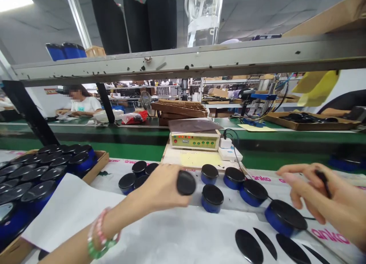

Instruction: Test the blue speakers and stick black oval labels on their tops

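plainly, at the left edge of your white-covered worktop (pixel 120 168), a cardboard tray (pixel 100 163) is packed with rows of black-topped blue cases (pixel 47 176). a white sheet (pixel 74 205) lies against its right side and slants down toward the front edge. just right of the tray, nearer the back edge, stands a tight cluster of black-topped units (pixel 127 184), partly hidden by your left hand (pixel 167 184). that hand, with pink and green bead bracelets (pixel 100 233) on its wrist, is closed around a dark round piece (pixel 185 182), held up over the middle of the worktop with its black face visible to you. behind it, at the back edge, a control box (pixel 197 142) with lit red indicators sits on a pale board (pixel 170 157), a white adapter (pixel 225 143) just beside it. farther right, five blue units (pixel 212 205) with black tops stand between the middle and the right edge, some nearly touching. in front of them, toward the right front corner, lie flat dark pieces (pixel 248 245), some broad, some slim. last, near the right edge, your right hand (pixel 328 203) is raised beside the closest unit, fingers loosely bent. a slim dark object (pixel 323 183) shows among them, but blur hides how it sits, so you cannot tell whether it is gripped.
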`<state>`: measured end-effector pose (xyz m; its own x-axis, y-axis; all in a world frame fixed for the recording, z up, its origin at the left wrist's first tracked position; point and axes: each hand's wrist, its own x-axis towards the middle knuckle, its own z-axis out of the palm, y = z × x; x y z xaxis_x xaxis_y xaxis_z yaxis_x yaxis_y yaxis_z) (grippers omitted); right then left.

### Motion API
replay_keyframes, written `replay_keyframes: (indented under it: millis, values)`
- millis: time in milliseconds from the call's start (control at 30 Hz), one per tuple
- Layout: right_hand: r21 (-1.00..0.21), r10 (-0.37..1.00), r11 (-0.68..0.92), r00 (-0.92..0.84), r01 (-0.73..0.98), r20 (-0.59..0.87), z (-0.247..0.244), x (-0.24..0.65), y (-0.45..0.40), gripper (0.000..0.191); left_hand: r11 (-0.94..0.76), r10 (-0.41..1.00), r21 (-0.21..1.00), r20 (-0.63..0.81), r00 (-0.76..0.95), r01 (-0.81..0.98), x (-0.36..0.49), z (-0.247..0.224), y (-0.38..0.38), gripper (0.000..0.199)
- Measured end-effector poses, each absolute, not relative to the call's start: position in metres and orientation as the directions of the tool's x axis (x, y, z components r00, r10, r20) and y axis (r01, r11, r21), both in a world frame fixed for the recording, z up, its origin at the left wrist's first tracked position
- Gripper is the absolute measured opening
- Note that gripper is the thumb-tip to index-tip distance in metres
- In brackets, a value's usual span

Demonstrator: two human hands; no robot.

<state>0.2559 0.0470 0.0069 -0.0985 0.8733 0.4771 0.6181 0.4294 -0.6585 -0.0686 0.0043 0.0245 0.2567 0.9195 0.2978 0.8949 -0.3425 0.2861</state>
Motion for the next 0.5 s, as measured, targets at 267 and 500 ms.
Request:
replay_keyframes:
  millis: [267, 500]
  values:
    - [-0.213, 0.907, 0.346, -0.268, 0.914, 0.325, -0.032, 0.238, 0.055, 0.027, -0.139, 0.938, 0.153, 0.338, 0.08, 0.978, -0.131, -0.044, -0.015, 0.047]
    - [-0.231, 0.986, 0.168, -0.163, 0.958, 0.038, -0.065, 0.292, 0.06, 0.036, -0.358, 0.916, 0.493, 0.022, 0.4, 0.793, -0.053, -0.049, 0.012, 0.07]
